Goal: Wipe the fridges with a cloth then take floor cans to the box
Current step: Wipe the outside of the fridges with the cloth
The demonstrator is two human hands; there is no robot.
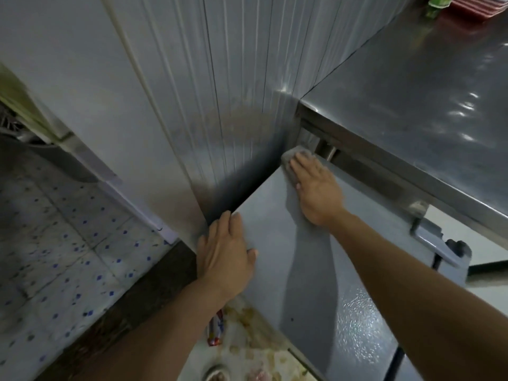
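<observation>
Down at the far corner of the fridge door [275, 257], the right hand [316, 193] is flat on the cloth [288, 160], fingers straight and close together, pressing the grey rag into the top corner of the panel where it meets the steel bench [412, 92]. That cloth is bunched under the fingertips, just peeking out ahead of them. The left hand [225, 257] lies along the door's free edge, fingers straight, thumb out on the face; it looks to be steadying the panel, gripping nothing. So this is step 1 of 2, the wiping, and by my reading it is well under way on this door: the grey surface shows a glossy sheen lower right, though whether that is damp or just light I cannot tell.

Next move, as I judge it: draw the cloth back down and across the panel in overlapping strokes, keeping the palm flat so the rag does not slip out, while the other hand holds the door from swinging. The hinge [439, 243] side and the dark gap toward the wall [165, 92] want care.

One can [215, 329], red and white, lies on the floor [68, 243] below the left forearm, untouched. No box is in sight, so that leg comes later.
</observation>
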